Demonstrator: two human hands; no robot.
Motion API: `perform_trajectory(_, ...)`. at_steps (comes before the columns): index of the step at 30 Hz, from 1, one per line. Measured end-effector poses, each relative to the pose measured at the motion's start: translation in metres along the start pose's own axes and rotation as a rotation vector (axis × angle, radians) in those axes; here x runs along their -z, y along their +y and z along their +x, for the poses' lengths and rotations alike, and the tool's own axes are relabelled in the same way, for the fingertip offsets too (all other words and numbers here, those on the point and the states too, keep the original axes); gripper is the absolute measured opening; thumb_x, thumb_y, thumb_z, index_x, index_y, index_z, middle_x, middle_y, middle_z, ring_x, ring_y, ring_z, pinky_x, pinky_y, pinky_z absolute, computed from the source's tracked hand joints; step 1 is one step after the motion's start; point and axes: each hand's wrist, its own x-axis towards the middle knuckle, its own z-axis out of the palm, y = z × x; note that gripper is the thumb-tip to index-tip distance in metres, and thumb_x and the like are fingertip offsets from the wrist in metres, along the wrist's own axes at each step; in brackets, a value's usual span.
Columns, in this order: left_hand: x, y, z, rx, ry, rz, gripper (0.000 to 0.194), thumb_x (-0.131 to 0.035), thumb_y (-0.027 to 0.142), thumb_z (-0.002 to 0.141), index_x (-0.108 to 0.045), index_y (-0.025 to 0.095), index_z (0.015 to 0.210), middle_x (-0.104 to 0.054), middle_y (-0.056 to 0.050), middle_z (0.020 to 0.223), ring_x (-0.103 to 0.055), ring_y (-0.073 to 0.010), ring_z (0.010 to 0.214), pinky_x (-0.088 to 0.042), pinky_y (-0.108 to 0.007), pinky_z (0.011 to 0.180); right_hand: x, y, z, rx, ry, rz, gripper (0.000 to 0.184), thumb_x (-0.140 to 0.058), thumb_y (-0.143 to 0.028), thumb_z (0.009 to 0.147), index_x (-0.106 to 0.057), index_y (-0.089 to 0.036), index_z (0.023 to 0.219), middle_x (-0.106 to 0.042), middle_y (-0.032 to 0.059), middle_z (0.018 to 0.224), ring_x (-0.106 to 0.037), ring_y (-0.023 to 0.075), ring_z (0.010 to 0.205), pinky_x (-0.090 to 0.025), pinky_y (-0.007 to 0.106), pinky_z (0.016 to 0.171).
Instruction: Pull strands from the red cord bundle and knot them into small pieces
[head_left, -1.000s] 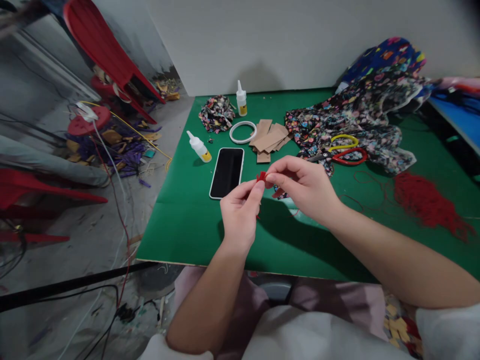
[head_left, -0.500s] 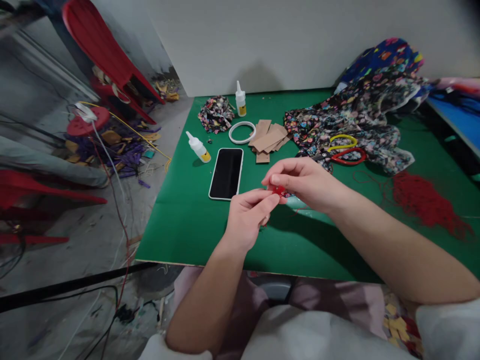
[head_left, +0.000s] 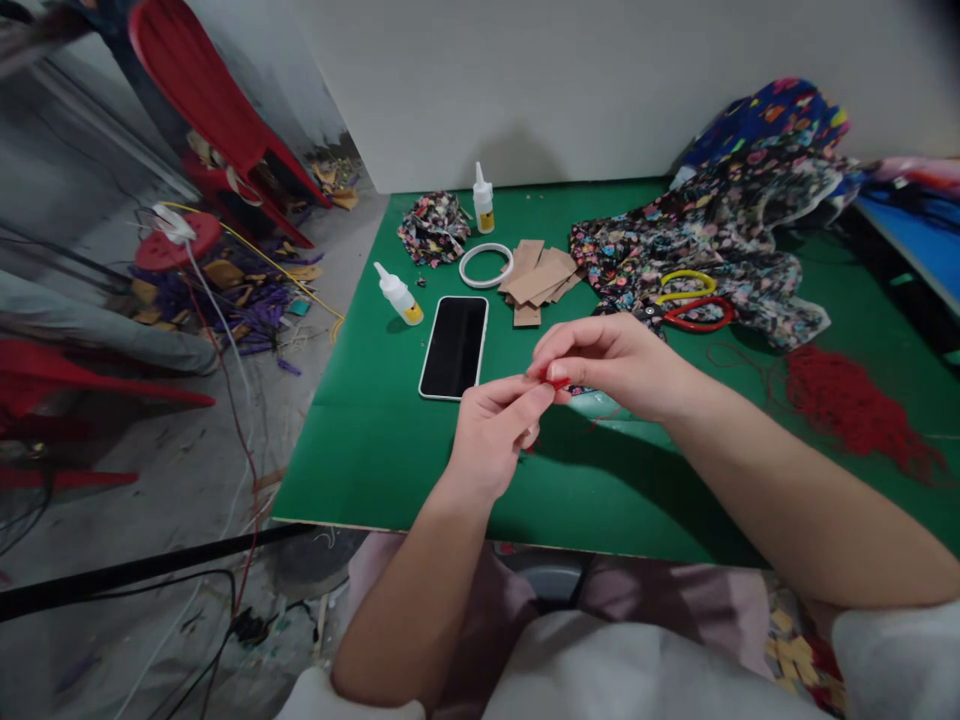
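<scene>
Over the green table point(head_left: 360, 450), my left hand point(head_left: 495, 430) pinches a small wad of red yarn point(head_left: 559, 383) between thumb and fingers. My right hand point(head_left: 619, 365) meets it from the other side, thumb and fingertips closed on the same red yarn. The fingers hide most of the wad, so its shape is unclear. A thin red strand trails below the hands, and a loose heap of red yarn point(head_left: 855, 400) lies to the right. Just left of my hands is a white-edged phone point(head_left: 454, 345). Beyond my right hand rest scissors with yellow and red handles point(head_left: 701, 312).
Brown cardboard strips point(head_left: 547, 278), a white ring-shaped roll point(head_left: 486, 284), two small white bottles point(head_left: 402, 300) and gathered floral fabric point(head_left: 433, 230) sit farther back. Dark floral cloth point(head_left: 697, 190) is heaped at the back right. A red chair point(head_left: 202, 90) and cables are on the left.
My right thumb and fingers have shifted slightly and closed over the red yarn, covering more of it. My left hand stays almost in place, still pinching.
</scene>
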Motion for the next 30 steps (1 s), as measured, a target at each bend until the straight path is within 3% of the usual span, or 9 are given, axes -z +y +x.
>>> perform_trajectory(9, -0.001, 0.001, 0.001, 0.002, 0.025, 0.007, 0.018, -0.073, 0.033, 0.065, -0.070, 0.016, 0.061, -0.037, 0.007, 0.041, -0.029, -0.0015, 0.037, -0.018, -0.018, 0.036, -0.007, -0.004, 0.000, 0.012, 0.051, -0.070, 0.012, -0.066, -0.025, 0.077, -0.062, -0.014, 0.074, -0.061, -0.0011, 0.067, -0.055, 0.0065, 0.057, -0.048, 0.019, 0.054)
perform_trajectory(21, -0.001, -0.003, 0.001, -0.078, 0.095, 0.083, 0.022, -0.072, 0.034, 0.068, -0.065, 0.015, 0.058, -0.040, 0.006, 0.042, -0.031, -0.0028, 0.039, -0.020, -0.020, 0.036, -0.014, 0.006, 0.000, 0.033, 0.132, -0.018, 0.016, -0.063, -0.030, 0.079, -0.058, -0.016, 0.074, -0.059, -0.0016, 0.068, -0.051, 0.0061, 0.055, -0.046, 0.019, 0.052)
perform_trajectory(30, -0.001, -0.005, 0.002, -0.104, 0.109, 0.079, 0.017, -0.071, 0.033, 0.069, -0.069, 0.017, 0.063, -0.041, 0.006, 0.042, -0.031, -0.0029, 0.039, -0.020, -0.019, 0.036, -0.016, 0.010, 0.000, 0.024, 0.180, 0.014, 0.016, -0.063, -0.030, 0.080, -0.058, -0.016, 0.074, -0.057, -0.0026, 0.065, -0.050, 0.0062, 0.055, -0.046, 0.019, 0.051)
